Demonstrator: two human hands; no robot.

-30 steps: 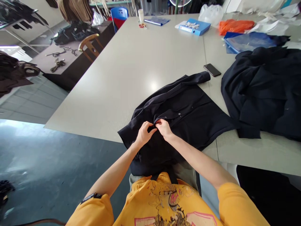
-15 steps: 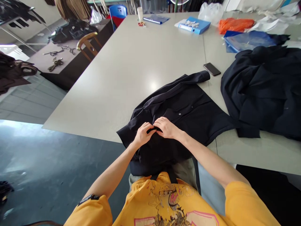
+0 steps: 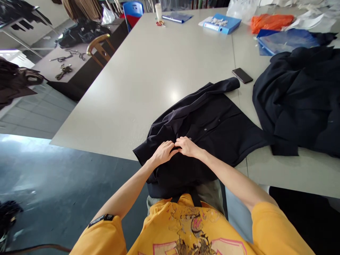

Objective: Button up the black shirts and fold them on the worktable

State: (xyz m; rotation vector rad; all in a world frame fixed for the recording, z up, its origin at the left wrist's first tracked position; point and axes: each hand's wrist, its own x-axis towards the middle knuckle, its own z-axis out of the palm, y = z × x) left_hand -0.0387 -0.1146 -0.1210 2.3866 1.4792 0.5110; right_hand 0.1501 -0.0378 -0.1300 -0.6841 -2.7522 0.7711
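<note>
A dark navy jacket with buttons down its front lies at the near table edge, its lower part hanging over my lap. My left hand and my right hand meet on its front, thumbs and fingertips together. Both have closed fingers on the jacket's cloth. A button shows to the right of my right hand. The exact bit of cloth between my fingertips is hidden.
Further right lies another dark garment in a heap. A phone rests beyond the jacket. At the back are a blue binder, an orange bag and scissors. The table edge runs along my left.
My fingers have closed in over the cloth, and the fold that showed between them is now covered. Another button shows beside my right hand. The view has shifted slightly.
</note>
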